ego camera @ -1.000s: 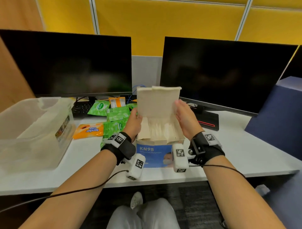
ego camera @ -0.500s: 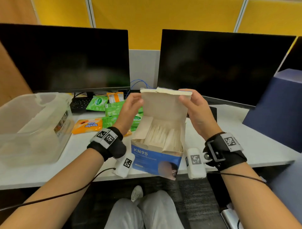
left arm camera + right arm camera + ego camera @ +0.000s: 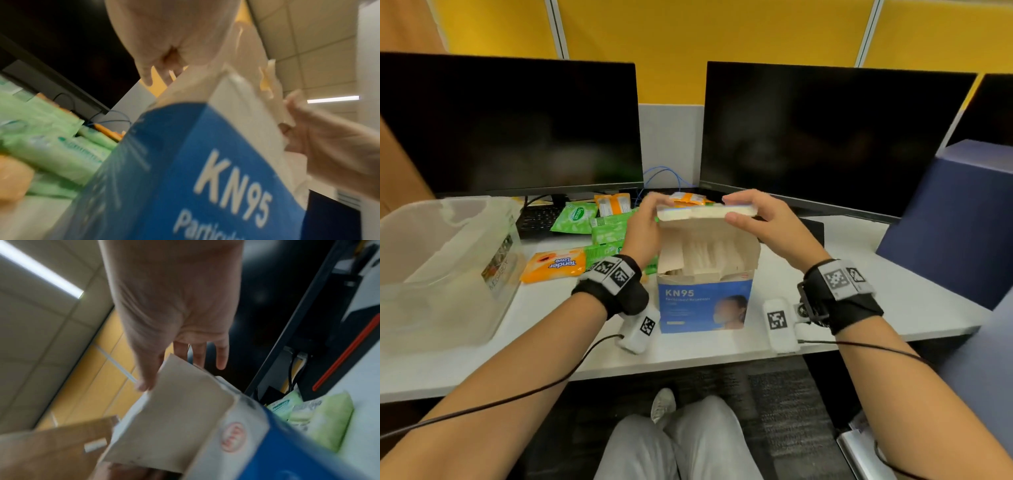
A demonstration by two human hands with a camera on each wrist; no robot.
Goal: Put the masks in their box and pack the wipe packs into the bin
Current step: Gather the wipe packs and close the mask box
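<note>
The blue KN95 mask box (image 3: 703, 305) stands upright near the desk's front edge, with white masks (image 3: 709, 253) showing in its mouth. Its cardboard lid (image 3: 705, 212) is tipped forward over the opening, almost level. My left hand (image 3: 649, 219) pinches the lid's left end and my right hand (image 3: 744, 214) pinches its right end, thumb under and fingers on top. Up close, the box (image 3: 185, 162) and a side flap (image 3: 174, 402) fill the wrist views. Green wipe packs (image 3: 606, 229) and an orange one (image 3: 554, 265) lie left of the box.
A clear plastic bin (image 3: 482, 212) sits at the left of the white desk (image 3: 722, 346). Two dark monitors (image 3: 825, 137) stand along the back with a keyboard (image 3: 537, 219) under the left one. A navy panel (image 3: 955, 219) rises at the right.
The lid stood upright a second ago and has swung forward and down over the opening. Both hands slid from the box's sides up to the lid's ends. The box tilted briefly, then settled upright.
</note>
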